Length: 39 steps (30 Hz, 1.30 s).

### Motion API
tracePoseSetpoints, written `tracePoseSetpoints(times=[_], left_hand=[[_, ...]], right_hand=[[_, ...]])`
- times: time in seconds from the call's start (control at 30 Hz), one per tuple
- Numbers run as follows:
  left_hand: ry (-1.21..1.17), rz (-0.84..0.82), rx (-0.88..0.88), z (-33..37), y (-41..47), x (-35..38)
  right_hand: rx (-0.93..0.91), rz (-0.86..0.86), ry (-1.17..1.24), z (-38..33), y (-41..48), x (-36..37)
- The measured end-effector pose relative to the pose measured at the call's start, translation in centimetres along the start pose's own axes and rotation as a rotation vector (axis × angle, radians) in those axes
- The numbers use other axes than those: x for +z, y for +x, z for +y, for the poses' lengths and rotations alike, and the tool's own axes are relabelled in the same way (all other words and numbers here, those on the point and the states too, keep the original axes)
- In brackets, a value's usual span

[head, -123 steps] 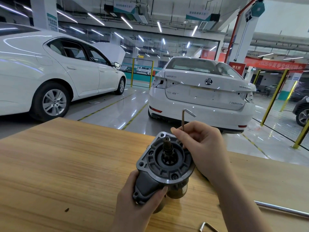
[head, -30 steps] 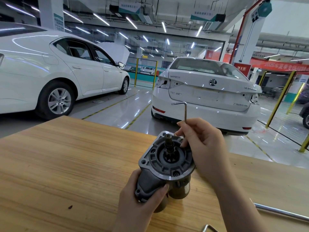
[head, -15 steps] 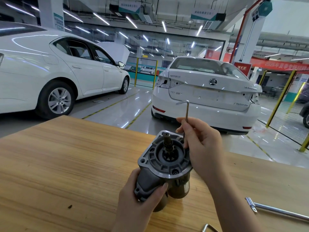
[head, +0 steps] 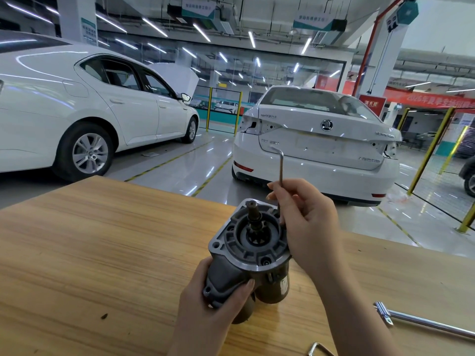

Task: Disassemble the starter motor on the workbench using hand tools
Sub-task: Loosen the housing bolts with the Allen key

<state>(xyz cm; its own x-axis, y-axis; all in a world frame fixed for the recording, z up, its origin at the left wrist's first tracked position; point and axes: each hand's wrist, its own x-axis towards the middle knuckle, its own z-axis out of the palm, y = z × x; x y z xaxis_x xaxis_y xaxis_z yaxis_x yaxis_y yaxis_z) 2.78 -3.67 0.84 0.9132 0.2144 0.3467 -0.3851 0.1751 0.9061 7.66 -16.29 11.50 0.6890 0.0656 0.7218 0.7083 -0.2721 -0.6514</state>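
Observation:
The grey starter motor (head: 250,249) stands upright on the wooden workbench (head: 108,253), its flange and pinion shaft facing up. My left hand (head: 210,307) grips the motor's lower housing from the near side. My right hand (head: 305,222) pinches the long shaft of an L-shaped hex key (head: 281,164) that stands vertical at the flange's far right edge; its short arm points left at the top. The key's lower tip is hidden behind my fingers and the flange.
A chrome bar tool (head: 424,323) lies on the bench at the right. Another bent hex key (head: 320,349) lies at the bottom edge. Beyond the bench's far edge are the workshop floor and two white cars (head: 316,142).
The hex key's short arm has swung from pointing right to pointing left as my right hand turned it. The motor and my left hand stay put.

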Motion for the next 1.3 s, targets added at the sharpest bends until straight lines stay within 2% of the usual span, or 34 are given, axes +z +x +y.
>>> tracePoseSetpoints(times=[0.4, 0.63, 0.9, 1.3], left_hand=[[0.019, -0.007, -0.021, 0.64, -0.18, 0.04], [0.015, -0.005, -0.039, 0.24, -0.15, -0.05], [-0.001, -0.012, -0.044, 0.51, -0.18, 0.06], [0.004, -0.004, -0.064, 0.31, -0.06, 0.03]], right_hand=[[0.032, 0.022, 0.049, -0.20, 0.04, 0.19], [0.038, -0.085, -0.019, -0.10, 0.15, -0.16], [0.004, -0.026, 0.051, -0.40, 0.12, -0.05], [0.020, -0.049, 0.065, -0.25, 0.27, -0.08]])
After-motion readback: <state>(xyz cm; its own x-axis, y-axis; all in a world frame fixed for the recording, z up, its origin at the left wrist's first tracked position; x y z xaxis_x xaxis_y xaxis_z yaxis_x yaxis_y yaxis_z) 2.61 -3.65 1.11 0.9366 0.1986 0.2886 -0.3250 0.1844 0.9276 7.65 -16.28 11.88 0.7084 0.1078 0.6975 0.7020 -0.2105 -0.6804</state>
